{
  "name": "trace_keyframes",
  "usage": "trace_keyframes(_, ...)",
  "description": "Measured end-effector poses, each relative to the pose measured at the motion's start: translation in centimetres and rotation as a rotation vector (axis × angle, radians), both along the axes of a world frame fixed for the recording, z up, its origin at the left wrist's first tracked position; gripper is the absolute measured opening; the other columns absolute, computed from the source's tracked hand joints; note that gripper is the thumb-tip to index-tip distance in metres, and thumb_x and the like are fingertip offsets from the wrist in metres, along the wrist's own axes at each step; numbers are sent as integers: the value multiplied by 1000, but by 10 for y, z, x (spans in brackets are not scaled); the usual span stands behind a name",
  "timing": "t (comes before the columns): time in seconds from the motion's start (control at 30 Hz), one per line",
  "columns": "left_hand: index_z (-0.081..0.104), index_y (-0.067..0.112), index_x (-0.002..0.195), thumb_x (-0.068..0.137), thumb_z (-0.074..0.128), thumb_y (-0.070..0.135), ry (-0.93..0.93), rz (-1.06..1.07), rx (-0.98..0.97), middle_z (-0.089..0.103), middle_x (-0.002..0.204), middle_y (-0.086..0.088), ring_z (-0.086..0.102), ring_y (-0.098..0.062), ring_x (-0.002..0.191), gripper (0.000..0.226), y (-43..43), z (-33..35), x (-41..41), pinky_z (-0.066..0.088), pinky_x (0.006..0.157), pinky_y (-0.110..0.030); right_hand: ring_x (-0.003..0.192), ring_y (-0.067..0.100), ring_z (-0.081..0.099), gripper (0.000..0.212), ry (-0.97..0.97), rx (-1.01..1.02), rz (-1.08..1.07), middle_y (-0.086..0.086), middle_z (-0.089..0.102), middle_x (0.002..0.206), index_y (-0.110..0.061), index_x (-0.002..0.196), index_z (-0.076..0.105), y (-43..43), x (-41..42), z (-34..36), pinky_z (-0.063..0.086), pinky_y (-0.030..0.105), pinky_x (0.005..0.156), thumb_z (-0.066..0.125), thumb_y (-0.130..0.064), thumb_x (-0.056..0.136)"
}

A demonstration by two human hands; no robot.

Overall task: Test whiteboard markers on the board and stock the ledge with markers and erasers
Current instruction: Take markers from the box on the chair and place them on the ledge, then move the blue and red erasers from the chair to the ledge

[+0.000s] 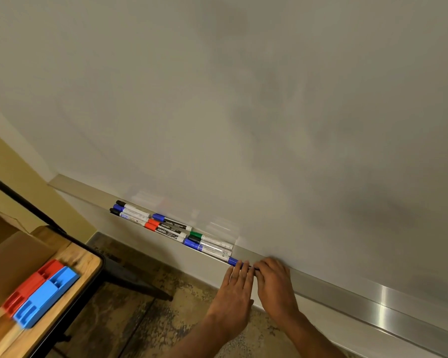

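Observation:
A white whiteboard (243, 99) fills the upper view, with a metal ledge (373, 298) along its bottom edge. Several markers lie on the ledge in three groups: black and blue ones (130, 211) at the left, red and blue ones (166, 227) in the middle, green, black and blue ones (210, 242) beside them. A blue-capped marker (233, 261) lies on the ledge under both hands. My left hand (234, 293) rests its fingers over its barrel. My right hand (274, 282) curls its fingers over the marker's right end.
A wooden table (86, 262) with a black frame stands at the lower left. On it lie a red eraser (29, 288) and a blue eraser (47, 297) side by side, next to a brown cardboard box (8, 259). Mottled floor below the ledge.

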State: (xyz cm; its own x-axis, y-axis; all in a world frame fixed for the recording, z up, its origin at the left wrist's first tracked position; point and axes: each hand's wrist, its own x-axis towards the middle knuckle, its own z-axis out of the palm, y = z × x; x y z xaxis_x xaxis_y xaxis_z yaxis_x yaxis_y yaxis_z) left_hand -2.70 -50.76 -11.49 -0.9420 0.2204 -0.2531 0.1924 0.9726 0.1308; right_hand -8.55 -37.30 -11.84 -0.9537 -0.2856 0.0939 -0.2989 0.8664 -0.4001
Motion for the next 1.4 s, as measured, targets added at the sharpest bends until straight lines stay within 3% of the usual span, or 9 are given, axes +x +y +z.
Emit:
trace_keyframes(0.1, 21, 4, 157, 101, 34, 37, 98, 13, 46, 10, 165, -17, 13, -31, 154, 67, -5, -5, 1, 21, 122, -49, 94, 24, 70, 28, 35, 4, -19, 2, 74, 99, -16, 98, 75, -2, 4, 8, 58, 40, 83, 86, -17, 73)
trace_keyframes(0.17, 39, 6, 152, 96, 40, 40, 148, 30, 91, 32, 160, -15, 33, -29, 148, 65, -8, -3, 5, 27, 123, -45, 98, 26, 69, 19, 117, -19, -34, 4, 73, 104, -14, 103, 74, -8, 8, 14, 58, 42, 84, 76, -19, 85)
trace_keyframes(0.27, 33, 11, 156, 104, 41, 39, 198, 90, 153, 28, 164, -10, 22, -25, 153, 59, -24, 19, 10, 7, 122, -38, 105, 29, 67, 47, 208, -46, 12, 8, 72, 112, -12, 108, 72, -27, 17, 25, 57, 44, 86, 36, -42, 104)
trace_keyframes(0.37, 16, 13, 161, 109, 31, 39, 293, 246, 191, 11, 169, -6, 6, -21, 156, 59, -55, 38, 20, 2, 123, -35, 124, 29, 58, 34, 208, -137, 68, 7, 65, 129, -16, 122, 64, -62, 25, 31, 49, 44, 98, 42, -34, 103)
trace_keyframes(0.53, -2, 20, 162, 109, 20, 48, 347, 479, 222, -14, 168, 1, -15, -16, 155, 63, -134, 45, 51, -6, 122, -35, 139, 24, 44, 56, 170, -138, 278, 6, 54, 145, -21, 136, 51, -140, 37, 46, 43, 45, 105, 16, -50, 104)
trace_keyframes(0.73, 0, 20, 162, 107, 27, 47, 354, 761, 211, -19, 167, 1, -26, -12, 152, 67, -239, 45, 105, -8, 127, -38, 144, 18, 33, 46, 135, -140, 529, 0, 46, 152, -22, 137, 54, -239, 55, 47, 28, 33, 114, 34, -44, 101)
trace_keyframes(1.03, 27, 18, 159, 105, 40, 44, 300, 1188, 95, -1, 168, -5, -13, -19, 153, 61, -375, 3, 189, -5, 125, -38, 149, 20, 25, 46, 46, 4, 819, 1, 37, 157, -21, 146, 42, -387, 77, 23, 32, 43, 118, 38, -37, 103)
trace_keyframes(1.23, 64, 21, 131, 95, 65, 28, 228, 1100, 62, 28, 164, -11, 4, -24, 152, 36, -407, -27, 209, 11, 123, -45, 151, 24, 19, 44, -32, 146, 916, 5, 31, 160, -21, 145, 43, -443, 83, -6, 20, 45, 123, 46, -28, 102)
trace_keyframes(1.4, 66, 27, 127, 96, 65, 27, 256, 1016, 98, 25, 165, -5, 5, -26, 155, 31, -413, -45, 209, 9, 123, -43, 150, 25, 20, 36, -37, 213, 906, 6, 33, 159, -21, 134, 55, -459, 83, -25, 24, 47, 121, 53, -27, 99)
